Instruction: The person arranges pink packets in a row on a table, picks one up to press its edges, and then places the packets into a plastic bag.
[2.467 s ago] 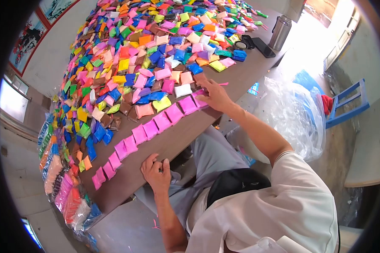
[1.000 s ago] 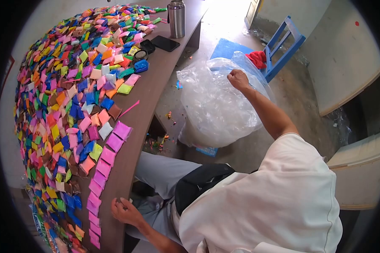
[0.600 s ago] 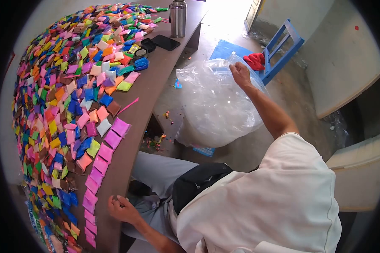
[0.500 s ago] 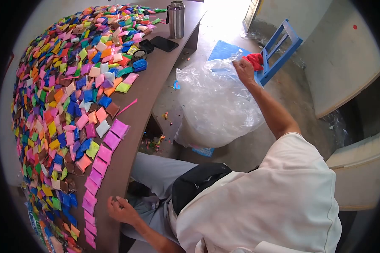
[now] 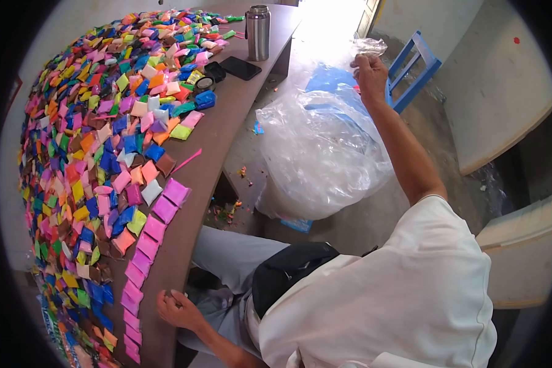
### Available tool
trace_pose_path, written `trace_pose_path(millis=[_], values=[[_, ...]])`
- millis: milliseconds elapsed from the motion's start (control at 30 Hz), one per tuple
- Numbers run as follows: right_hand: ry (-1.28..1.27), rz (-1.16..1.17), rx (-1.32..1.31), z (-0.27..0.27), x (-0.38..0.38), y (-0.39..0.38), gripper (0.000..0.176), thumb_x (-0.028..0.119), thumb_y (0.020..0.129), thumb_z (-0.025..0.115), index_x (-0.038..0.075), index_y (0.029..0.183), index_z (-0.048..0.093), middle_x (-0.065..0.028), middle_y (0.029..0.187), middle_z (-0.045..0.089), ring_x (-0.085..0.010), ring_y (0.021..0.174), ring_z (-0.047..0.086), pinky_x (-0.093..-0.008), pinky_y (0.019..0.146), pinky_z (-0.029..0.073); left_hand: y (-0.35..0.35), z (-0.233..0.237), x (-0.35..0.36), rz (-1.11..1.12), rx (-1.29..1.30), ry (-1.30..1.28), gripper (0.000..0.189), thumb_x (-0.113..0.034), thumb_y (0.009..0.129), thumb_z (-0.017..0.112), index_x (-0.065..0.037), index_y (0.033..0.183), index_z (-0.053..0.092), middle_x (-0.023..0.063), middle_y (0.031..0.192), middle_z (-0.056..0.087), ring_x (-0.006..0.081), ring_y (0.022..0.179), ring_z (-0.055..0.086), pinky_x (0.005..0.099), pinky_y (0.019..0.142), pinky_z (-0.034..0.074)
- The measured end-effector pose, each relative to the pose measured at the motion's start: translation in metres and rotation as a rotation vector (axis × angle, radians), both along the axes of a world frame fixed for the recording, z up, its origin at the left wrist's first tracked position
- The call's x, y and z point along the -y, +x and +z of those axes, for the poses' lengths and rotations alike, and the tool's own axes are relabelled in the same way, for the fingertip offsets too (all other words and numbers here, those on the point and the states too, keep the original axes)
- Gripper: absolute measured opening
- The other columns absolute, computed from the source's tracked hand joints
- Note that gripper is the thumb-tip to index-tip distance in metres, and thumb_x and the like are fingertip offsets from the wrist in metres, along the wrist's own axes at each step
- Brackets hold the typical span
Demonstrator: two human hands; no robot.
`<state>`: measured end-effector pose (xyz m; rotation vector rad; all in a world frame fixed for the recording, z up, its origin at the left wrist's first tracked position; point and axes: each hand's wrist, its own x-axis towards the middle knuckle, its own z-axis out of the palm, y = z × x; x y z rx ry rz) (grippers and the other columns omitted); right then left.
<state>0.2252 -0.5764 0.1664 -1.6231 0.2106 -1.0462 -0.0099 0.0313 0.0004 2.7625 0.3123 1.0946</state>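
Observation:
My right hand (image 5: pixel 371 75) is raised at the upper right, its fingers closed on the edge of a large clear plastic bag (image 5: pixel 322 159). The bag bulges beside the table, and its upper part spreads over a blue surface (image 5: pixel 331 78). My left hand (image 5: pixel 179 310) is at the table's near edge with curled fingers; whether anything small is inside cannot be made out. Close to it, a line of pink packets (image 5: pixel 146 245) runs along the table (image 5: pixel 193 184). A big heap of small multicoloured packets (image 5: pixel 98 147) lies beyond the line.
A steel flask (image 5: pixel 259 34), a dark phone (image 5: pixel 240 68) and a round black-rimmed container (image 5: pixel 204 83) stand or lie at the table's far end. A pink stick (image 5: pixel 188 159) is near the pink packets. A blue chair frame (image 5: pixel 414 70) stands behind the bag. Coloured scraps (image 5: pixel 230 210) litter the floor.
My right hand has moved up and slightly right, drawing the bag's edge with it. The red cloth near that hand is now mostly hidden. My left hand has barely moved.

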Motion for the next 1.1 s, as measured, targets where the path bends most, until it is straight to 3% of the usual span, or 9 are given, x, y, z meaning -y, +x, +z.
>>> trace_pose_path(millis=[100,233,300,400,467,567,600,733,1100], values=[[0.176,0.346,-0.067,0.036,-0.059,-0.009,0.022,0.018,0.090,0.059,-0.001,0.098,0.066,-0.0099,0.079,0.070,-0.0136,0.057,0.062,-0.0248,0.045,0.042,0.001,-0.001,0.000,-0.012,-0.015,-0.086,0.036,-0.017,0.092,0.062,0.000,0.064,0.048,0.0152,0.106,0.067,0.0333,0.091,0.062,0.0460,0.079,0.046],[0.177,0.730,-0.292,0.021,-0.152,-0.011,0.022,0.012,0.092,0.057,-0.002,0.108,0.062,-0.0130,0.087,0.072,-0.0143,0.061,0.066,-0.0241,0.045,0.045,-0.003,-0.006,-0.007,-0.060,0.003,-0.135,0.031,-0.017,0.091,0.063,0.003,0.069,0.055,0.0164,0.105,0.067,0.0350,0.089,0.062,0.0458,0.077,0.048],[0.190,0.966,-0.334,-0.007,-0.192,-0.009,0.017,0.011,0.093,0.060,-0.003,0.098,0.066,-0.0118,0.085,0.071,-0.0127,0.058,0.064,-0.0234,0.045,0.044,-0.006,-0.002,-0.008,-0.129,0.016,-0.202,0.028,-0.018,0.092,0.062,0.004,0.073,0.059,0.0165,0.107,0.067,0.0354,0.091,0.061,0.0452,0.081,0.047],[0.210,1.106,-0.449,-0.028,-0.263,-0.030,0.016,0.014,0.093,0.063,-0.001,0.092,0.068,-0.0083,0.079,0.069,-0.0099,0.055,0.058,-0.0233,0.045,0.043,-0.009,0.013,-0.004,-0.171,-0.019,-0.327,0.030,-0.023,0.095,0.059,0.004,0.082,0.065,0.0158,0.112,0.067,0.0357,0.100,0.059,0.0449,0.090,0.045],[0.228,1.177,-0.498,-0.048,-0.297,-0.043,0.016,0.016,0.092,0.063,0.000,0.088,0.067,-0.0038,0.069,0.065,-0.0084,0.054,0.057,-0.0238,0.044,0.041,-0.013,0.017,-0.004,-0.170,-0.045,-0.381,0.034,-0.027,0.097,0.056,0.004,0.085,0.064,0.0144,0.115,0.066,0.0351,0.105,0.057,0.0445,0.094,0.042],[0.118,1.210,-0.673,-0.078,-0.332,-0.058,0.014,0.016,0.092,0.066,0.002,0.089,0.067,-0.0024,0.070,0.063,-0.0082,0.055,0.056,-0.0237,0.046,0.041,-0.015,0.024,-0.004,-0.184,-0.074,-0.471,0.041,-0.034,0.099,0.051,0.003,0.089,0.064,0.0130,0.117,0.066,0.0343,0.108,0.056,0.0442,0.098,0.039],[0.239,1.288,-0.593,-0.076,-0.347,-0.068,0.013,0.016,0.092,0.067,0.004,0.091,0.067,-0.0013,0.072,0.063,-0.0080,0.057,0.055,-0.0236,0.047,0.042,-0.016,0.025,-0.004,-0.192,-0.085,-0.505,0.044,-0.037,0.100,0.049,0.003,0.090,0.064,0.0126,0.117,0.066,0.0341,0.108,0.056,0.0441,0.098,0.038],[0.265,1.424,-0.618,-0.103,-0.368,-0.083,0.014,0.016,0.096,0.066,0.003,0.100,0.064,-0.0050,0.082,0.068,-0.0103,0.062,0.060,-0.0251,0.048,0.045,-0.016,0.030,-0.003,-0.215,-0.082,-0.536,0.051,-0.043,0.102,0.044,0.002,0.090,0.064,0.0121,0.118,0.065,0.0340,0.108,0.056,0.0439,0.098,0.038],[0.408,1.315,-0.759,-0.123,-0.392,-0.099,0.017,0.018,0.096,0.062,0.002,0.096,0.069,-0.0029,0.081,0.067,-0.0090,0.066,0.061,-0.0243,0.049,0.045,-0.017,0.037,-0.001,-0.252,-0.068,-0.555,0.055,-0.048,0.100,0.044,0.002,0.100,0.067,0.0138,0.116,0.064,0.0340,0.109,0.055,0.0433,0.099,0.038]])
